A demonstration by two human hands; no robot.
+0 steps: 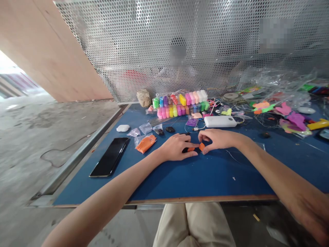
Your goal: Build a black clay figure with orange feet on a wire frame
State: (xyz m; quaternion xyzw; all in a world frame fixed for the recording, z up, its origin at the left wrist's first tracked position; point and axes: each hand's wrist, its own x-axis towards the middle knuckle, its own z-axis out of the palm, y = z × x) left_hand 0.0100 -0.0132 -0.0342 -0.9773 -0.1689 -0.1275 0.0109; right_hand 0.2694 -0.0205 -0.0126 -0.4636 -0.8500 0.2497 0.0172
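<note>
At the middle of the blue table, my left hand (pixel 177 146) lies low with its index finger and thumb stretched apart. A flat orange piece of modelling clay (pixel 191 149) shows between that finger and thumb, on the table. The left index fingertip reaches to a second, small orange clay piece (pixel 202 147). My right hand (pixel 217 140) has its thumb and fingers closed around this small piece, against the tabletop. Left of my hands lies a torn clear packet of orange clay (pixel 146 143). Dark lumps (pixel 170 129) sit just behind the left hand, partly hidden by it.
A black phone (pixel 110 157) and a white earbud case (pixel 123 128) lie at the left. Behind stand rows of coloured clay packs (pixel 177 110), a stone (pixel 144 98) and a white power bank (pixel 220 121) with a cable. Plastic wrappers clutter the right, before a perforated metal panel (pixel 154 41).
</note>
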